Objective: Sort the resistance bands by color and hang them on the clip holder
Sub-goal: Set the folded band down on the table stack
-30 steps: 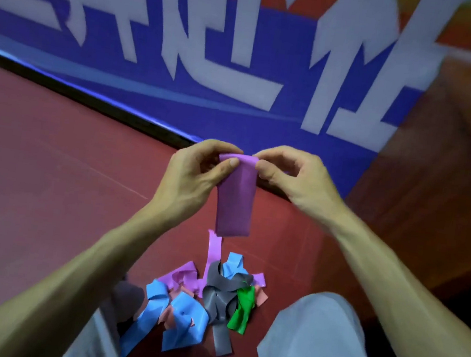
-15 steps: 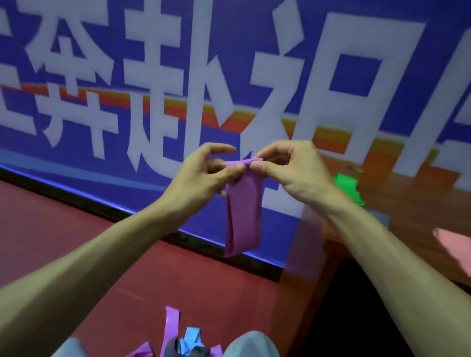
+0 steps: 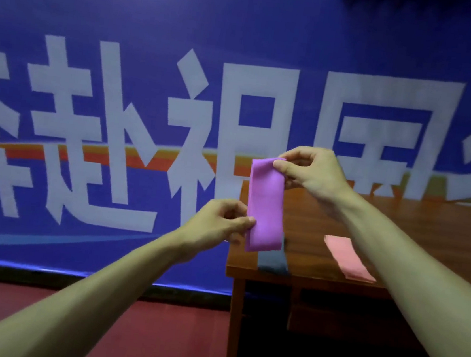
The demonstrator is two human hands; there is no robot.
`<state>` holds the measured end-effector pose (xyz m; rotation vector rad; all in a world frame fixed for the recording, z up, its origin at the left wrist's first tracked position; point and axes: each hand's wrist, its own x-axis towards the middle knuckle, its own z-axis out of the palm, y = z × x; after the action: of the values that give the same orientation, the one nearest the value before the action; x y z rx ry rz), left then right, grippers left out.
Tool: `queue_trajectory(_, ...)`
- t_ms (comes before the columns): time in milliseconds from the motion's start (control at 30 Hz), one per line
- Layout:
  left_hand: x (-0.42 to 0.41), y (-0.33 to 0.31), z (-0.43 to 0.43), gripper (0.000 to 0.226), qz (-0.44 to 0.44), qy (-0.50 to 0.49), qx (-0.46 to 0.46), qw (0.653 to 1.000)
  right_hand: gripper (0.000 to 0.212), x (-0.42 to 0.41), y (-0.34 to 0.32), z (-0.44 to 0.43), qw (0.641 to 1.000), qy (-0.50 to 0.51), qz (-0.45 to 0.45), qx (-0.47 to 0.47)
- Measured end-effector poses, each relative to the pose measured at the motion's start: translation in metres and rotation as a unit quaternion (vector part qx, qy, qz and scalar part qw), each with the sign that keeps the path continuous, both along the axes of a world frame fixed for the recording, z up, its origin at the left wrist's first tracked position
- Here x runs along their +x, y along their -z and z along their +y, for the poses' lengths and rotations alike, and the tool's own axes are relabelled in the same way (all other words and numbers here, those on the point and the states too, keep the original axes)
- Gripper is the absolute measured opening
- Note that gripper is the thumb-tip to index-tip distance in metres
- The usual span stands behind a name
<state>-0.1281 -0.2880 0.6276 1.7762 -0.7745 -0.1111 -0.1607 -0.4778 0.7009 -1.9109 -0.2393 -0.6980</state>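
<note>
table [image 3: 430, 226] before banner wall [image 3: 246, 31] | left flat band [image 3: 273, 261] and right flat band [image 3: 349, 259] on table

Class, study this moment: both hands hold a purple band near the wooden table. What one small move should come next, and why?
Probably lay the purple band on a bare part of the table, apart from the others. The right hand pinches its top, the left hand its lower edge; a grey band and a pink band lie flat there separately, and no clip holder shows.
</note>
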Motion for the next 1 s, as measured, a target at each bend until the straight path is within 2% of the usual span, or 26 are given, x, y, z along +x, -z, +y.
queue_trajectory(167, 0.011, 0.003, -0.066, 0.008, 0.052, 0.03, -0.018, 0.998, 0.015, 0.01, 0.008, -0.057, 0.996, 0.033, 0.012, 0.08)
queue_trajectory(233, 0.017, 0.005, -0.087, 0.014, 0.065, 0.034, -0.015, 0.997, 0.011, 0.017, 0.013, -0.077, 0.994, 0.043, 0.024, 0.102)
queue_trajectory(333, 0.027, 0.009, -0.114, 0.01, 0.101, 0.036, -0.015, 0.994, 0.008, 0.029, 0.022, -0.103, 0.989, 0.048, 0.058, 0.127)
queue_trajectory(400, 0.032, 0.012, -0.127, 0.011, 0.133, 0.04, 0.004, 0.99, 0.012, 0.037, 0.03, -0.117, 0.987, 0.058, 0.094, 0.113)
queue_trajectory(467, 0.035, 0.017, -0.136, 0.012, 0.164, 0.056, 0.028, 0.984, 0.005, 0.044, 0.042, -0.127, 0.985, 0.072, 0.128, 0.087)
queue_trajectory(600, 0.036, 0.02, -0.144, 0.015, 0.203, 0.064, 0.051, 0.976, 0.007, 0.054, 0.06, -0.139, 0.982, 0.085, 0.142, 0.087)
queue_trajectory(833, 0.04, 0.012, -0.167, 0.025, 0.207, 0.076, 0.062, 0.973, 0.006, 0.06, 0.065, -0.163, 0.98, 0.117, 0.139, 0.082)
queue_trajectory(1000, 0.056, 0.006, -0.205, 0.018, 0.206, 0.083, 0.086, 0.971, 0.013, 0.082, 0.072, -0.197, 0.973, 0.16, 0.153, 0.068)
